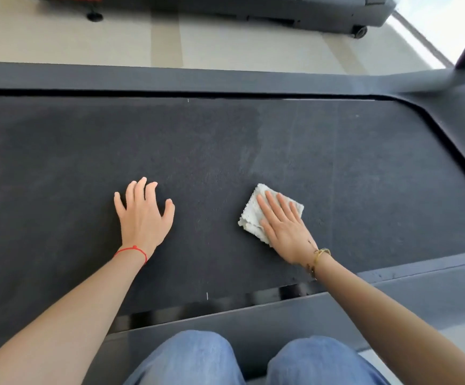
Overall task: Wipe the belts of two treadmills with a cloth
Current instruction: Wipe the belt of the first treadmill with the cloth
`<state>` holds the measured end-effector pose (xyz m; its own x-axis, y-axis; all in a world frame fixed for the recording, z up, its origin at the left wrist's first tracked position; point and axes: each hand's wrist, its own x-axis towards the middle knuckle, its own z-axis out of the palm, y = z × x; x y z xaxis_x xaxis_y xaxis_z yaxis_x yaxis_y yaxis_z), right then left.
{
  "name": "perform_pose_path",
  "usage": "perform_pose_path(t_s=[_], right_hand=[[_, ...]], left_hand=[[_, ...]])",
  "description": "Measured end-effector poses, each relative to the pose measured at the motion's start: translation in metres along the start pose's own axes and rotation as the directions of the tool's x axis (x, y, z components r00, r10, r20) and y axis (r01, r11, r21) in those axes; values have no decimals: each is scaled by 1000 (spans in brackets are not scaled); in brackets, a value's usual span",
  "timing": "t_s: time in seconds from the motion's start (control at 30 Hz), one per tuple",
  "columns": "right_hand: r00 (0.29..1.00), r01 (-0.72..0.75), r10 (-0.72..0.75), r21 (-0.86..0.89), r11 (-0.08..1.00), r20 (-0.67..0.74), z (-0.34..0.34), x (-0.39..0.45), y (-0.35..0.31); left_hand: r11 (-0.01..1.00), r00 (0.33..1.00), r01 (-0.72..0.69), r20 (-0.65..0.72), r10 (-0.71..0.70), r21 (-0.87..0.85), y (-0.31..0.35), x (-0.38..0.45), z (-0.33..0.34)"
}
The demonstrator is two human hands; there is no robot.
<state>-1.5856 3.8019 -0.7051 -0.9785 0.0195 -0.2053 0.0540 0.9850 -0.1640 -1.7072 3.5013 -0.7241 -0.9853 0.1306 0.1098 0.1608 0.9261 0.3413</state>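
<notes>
Nearest me are my knees [253,359] in blue jeans, at the treadmill's side rail [295,323]. Past the rail, my left hand [142,215] lies with fingers spread, flat on the dark belt [364,168], holding nothing. My right hand [284,226] presses straight fingers onto the white cloth [253,215], which lies flat on the belt. Beyond both hands sits the second treadmill [281,12].
</notes>
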Motion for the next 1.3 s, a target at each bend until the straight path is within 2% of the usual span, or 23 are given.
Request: perform_pose_path(t_s=[0.17, 0.2, 0.27, 0.33, 0.4, 0.47, 0.57, 0.7, 0.77, 0.87, 0.97, 1.03, 1.17, 1.3], right_hand=[[990, -140, 140, 75, 987, -6, -20, 85, 6], [995, -99, 100, 54, 994, -18, -20, 89, 1], [994, 99, -98, 13, 995, -39, -15, 80, -8], [953, 301, -301, -7, 954, -28, -11, 64, -3], [927, 375, -376, -10, 927, 1, -15, 68, 19], [948, 318, -319, -41, 947, -3, -24, 90, 51], [993, 112, -112, -3, 994, -19, -43, 141, 91], [996, -89, 90, 91, 992, -13, -57, 202, 86], [999, 6, -4, 74, 997, -32, -51, 201, 64], [942, 335, -334, 10, 942, -36, -35, 161, 36], [896, 445, -445, 14, 896, -4, -34, 155, 51], [922, 388, -388, 12, 922, -21, -41, 173, 75], [989, 142, -142, 2, 990, -50, -66, 236, 117], [998, -65, 65, 131, 989, 5, -81, 291, 100]], left_hand=[[999, 999, -44, 13, 44, -5, 59, 8, 17], [999, 999, -45, 16, 45, -3, 70, 11, 21], [1000, 999, -27, 26, 26, 8, 88, 16, 28], [1000, 999, 21, 29, -22, 22, 103, 18, 36], [996, 996, 86, 23, -87, 31, 117, 17, 44], [988, 989, 145, 15, -146, 47, 130, 16, 51], [982, 985, 171, -4, -172, 84, 138, 16, 56], [979, 981, 195, -26, -193, 68, 136, 17, 58], [977, 980, 198, -35, -196, 73, 137, 17, 58], [975, 980, 197, -26, -196, 98, 137, 17, 56], [975, 982, 190, -38, -187, 113, 135, 16, 56], [974, 981, 192, -41, -188, 117, 136, 17, 56], [970, 978, 207, -40, -204, 124, 138, 18, 56], [972, 979, 204, -54, -199, 120, 139, 19, 56]])
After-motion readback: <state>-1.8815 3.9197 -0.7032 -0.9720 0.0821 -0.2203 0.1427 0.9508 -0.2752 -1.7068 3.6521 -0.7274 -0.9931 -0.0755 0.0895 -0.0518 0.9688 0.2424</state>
